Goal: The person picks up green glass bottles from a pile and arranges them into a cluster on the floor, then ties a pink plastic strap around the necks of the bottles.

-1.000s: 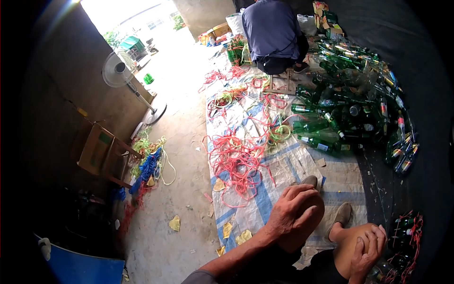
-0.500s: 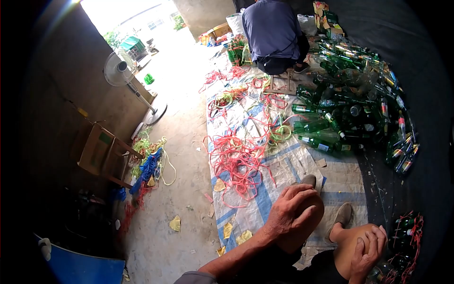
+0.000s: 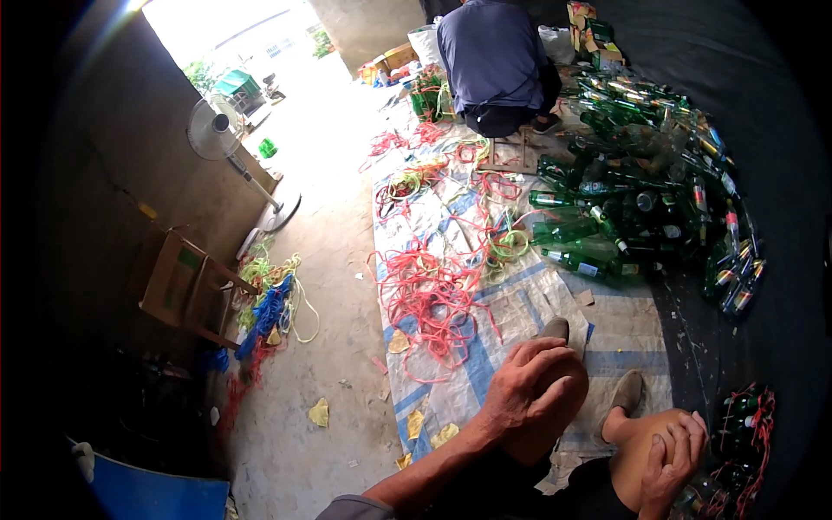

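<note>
Right hand (image 3: 673, 459), loosely open over the right knee (image 3: 637, 438), lies nearer the string-tied bottles (image 3: 738, 426) to its right, their bundle running roughly front to back, than the left hand (image 3: 523, 386), open over the left knee (image 3: 570, 388).

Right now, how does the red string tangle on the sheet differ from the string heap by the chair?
The red string tangle is mainly red, while the string heap mixes blue, green and red. The tangle spreads over a blue-and-white sheet; the heap lies on bare floor. Both are loose and messy.
</note>
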The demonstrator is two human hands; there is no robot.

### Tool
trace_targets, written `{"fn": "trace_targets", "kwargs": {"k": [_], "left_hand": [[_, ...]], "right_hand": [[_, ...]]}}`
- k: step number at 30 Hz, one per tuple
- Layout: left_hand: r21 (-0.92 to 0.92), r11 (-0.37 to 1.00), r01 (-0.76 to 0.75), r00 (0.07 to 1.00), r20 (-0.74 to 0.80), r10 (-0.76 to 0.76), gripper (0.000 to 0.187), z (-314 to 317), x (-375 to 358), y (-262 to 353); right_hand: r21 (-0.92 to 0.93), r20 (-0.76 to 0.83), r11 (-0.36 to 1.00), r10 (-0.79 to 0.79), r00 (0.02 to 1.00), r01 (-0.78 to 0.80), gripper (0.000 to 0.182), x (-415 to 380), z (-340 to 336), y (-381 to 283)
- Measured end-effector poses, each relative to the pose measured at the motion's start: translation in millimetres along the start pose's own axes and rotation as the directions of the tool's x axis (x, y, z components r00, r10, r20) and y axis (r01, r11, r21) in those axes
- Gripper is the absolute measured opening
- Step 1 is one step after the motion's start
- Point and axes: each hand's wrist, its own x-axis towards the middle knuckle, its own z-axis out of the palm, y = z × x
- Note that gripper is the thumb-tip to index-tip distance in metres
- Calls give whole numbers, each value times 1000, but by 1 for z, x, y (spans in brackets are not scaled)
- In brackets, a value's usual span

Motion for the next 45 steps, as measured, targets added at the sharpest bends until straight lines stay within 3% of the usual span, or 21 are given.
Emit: {"fn": "trace_targets", "kwargs": {"k": [12, 30, 45], "left_hand": [[-119, 992, 48, 998, -21, -51, 38, 4, 3, 7], [-70, 995, 70, 997, 18, -69, 43, 6, -1, 4], [-94, 991, 97, 995, 31, -95, 43, 5, 1, 3]], "right_hand": [[45, -71, 999, 25, 997, -22, 21, 5, -3, 0], [31, -168, 999, 30, 985, -25, 18, 0, -8, 7], [28, -134, 1000, 11, 991, -7, 22, -1, -6, 12]]}}
